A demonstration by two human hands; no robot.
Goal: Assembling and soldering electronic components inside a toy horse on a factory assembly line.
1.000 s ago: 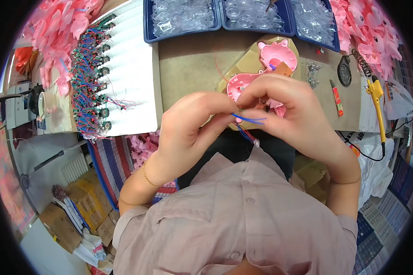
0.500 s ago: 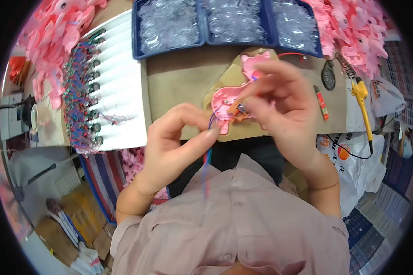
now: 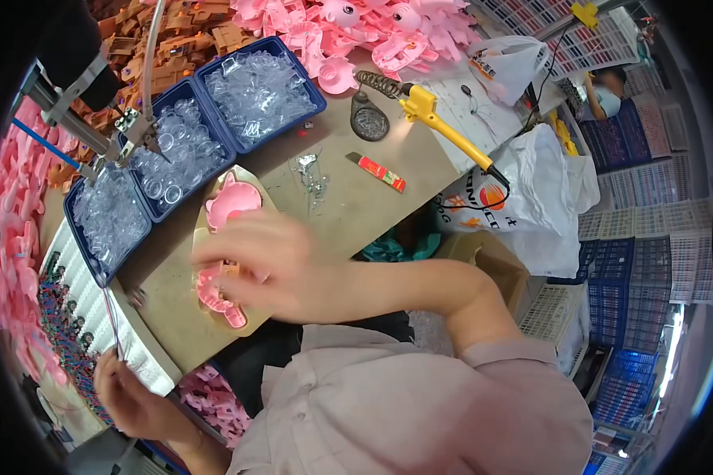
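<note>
A pink plastic toy shell half [image 3: 234, 198] lies in a tan shaped holder [image 3: 255, 320] on the bench. My right hand [image 3: 273, 265] is over the middle of the shell and hides much of it; its fingers are smeared by motion. Out at the lower left, my left hand [image 3: 131, 400] has its fingertips pinched on thin wires [image 3: 111, 313], which run up toward the blue trays. Beside that hand lies a white ridged tray [image 3: 146, 356], with bundles of coloured wires [image 3: 59, 317] along its far side.
Blue trays [image 3: 226, 150] of clear plastic parts stand behind the holder. Right of them are a soldering iron [image 3: 444, 131] in its coil stand, a dark sponge dish [image 3: 368, 119] and a red cutter knife [image 3: 379, 172]. Metal tooling [image 3: 139, 131] overhangs the trays. Pink parts [image 3: 333, 36] pile behind.
The view has swung to the right. My left hand has moved away from the pink shell to the lower left, by the ridged tray. My right hand remains over the shell.
</note>
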